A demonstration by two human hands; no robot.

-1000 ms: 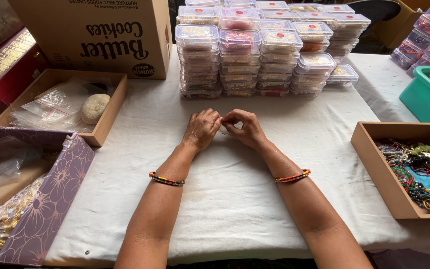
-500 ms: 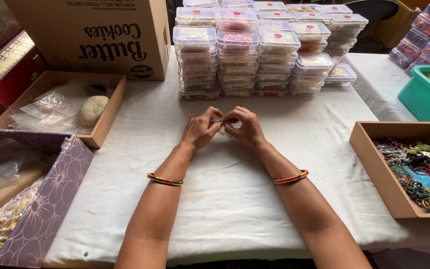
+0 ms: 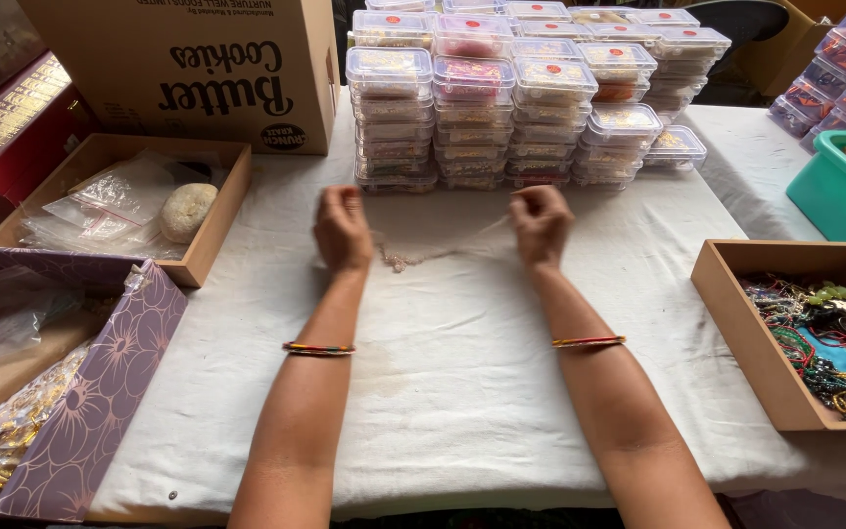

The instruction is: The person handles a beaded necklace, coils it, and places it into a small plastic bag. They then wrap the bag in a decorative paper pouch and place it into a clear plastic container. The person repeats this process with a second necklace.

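White-clothed desk (image 3: 462,392) is carrying a thin chain (image 3: 423,253); left hand (image 3: 342,227) and right hand (image 3: 540,220) are pinching its ends, fingers closed, best keeping it evenly taut.

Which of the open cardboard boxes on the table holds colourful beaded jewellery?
The open brown box near the right hand; it holds tangled beads. The one beside the left hand holds plastic bags and a pale round lump.

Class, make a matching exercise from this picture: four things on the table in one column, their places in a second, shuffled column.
1. thin pale chain
2. stacked clear plastic boxes
3. round pale stone
4. tangled colourful jewellery

A. open brown box at right
B. strung between left hand and right hand
C. open brown box at left
D. far side of the table

Pairs: 1-B, 2-D, 3-C, 4-A
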